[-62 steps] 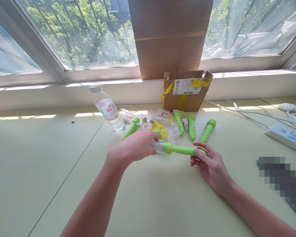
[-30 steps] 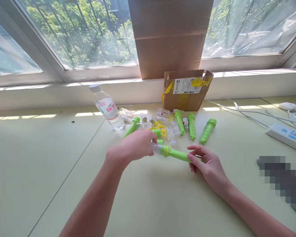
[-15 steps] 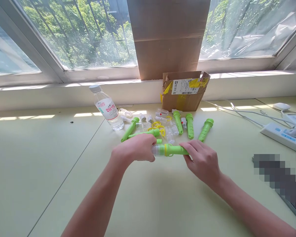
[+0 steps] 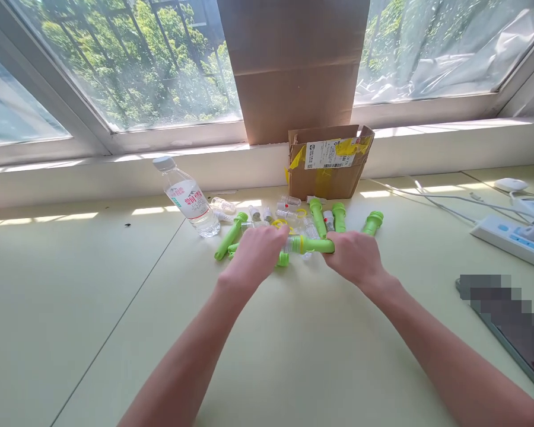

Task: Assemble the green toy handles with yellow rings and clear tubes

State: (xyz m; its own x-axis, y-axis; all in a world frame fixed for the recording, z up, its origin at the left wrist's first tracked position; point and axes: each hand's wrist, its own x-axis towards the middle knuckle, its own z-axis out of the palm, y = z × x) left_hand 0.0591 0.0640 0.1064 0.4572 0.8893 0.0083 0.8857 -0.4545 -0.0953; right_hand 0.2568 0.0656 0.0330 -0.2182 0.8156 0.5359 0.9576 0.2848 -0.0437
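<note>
My left hand (image 4: 260, 252) is closed round the clear threaded end of a green tube. My right hand (image 4: 353, 255) grips the other end of this green tube (image 4: 315, 245), which lies level between both hands and has a yellow ring near its middle. Behind the hands are more green tubes (image 4: 230, 236), clear plastic caps (image 4: 310, 228), small white-and-clear parts (image 4: 328, 220) and yellow rings (image 4: 279, 223). Another green threaded end (image 4: 283, 259) shows just under the held tube, beside my left hand. My fingertips are partly hidden.
A water bottle (image 4: 191, 200) stands at the back left. An open cardboard box (image 4: 327, 172) is against the window wall. At the right are a white power strip (image 4: 509, 240) with cables and a dark, pixelated flat object (image 4: 507, 326).
Both hands have moved up and away over the pile, carrying the green tube with them. The camera view has shifted slightly.
</note>
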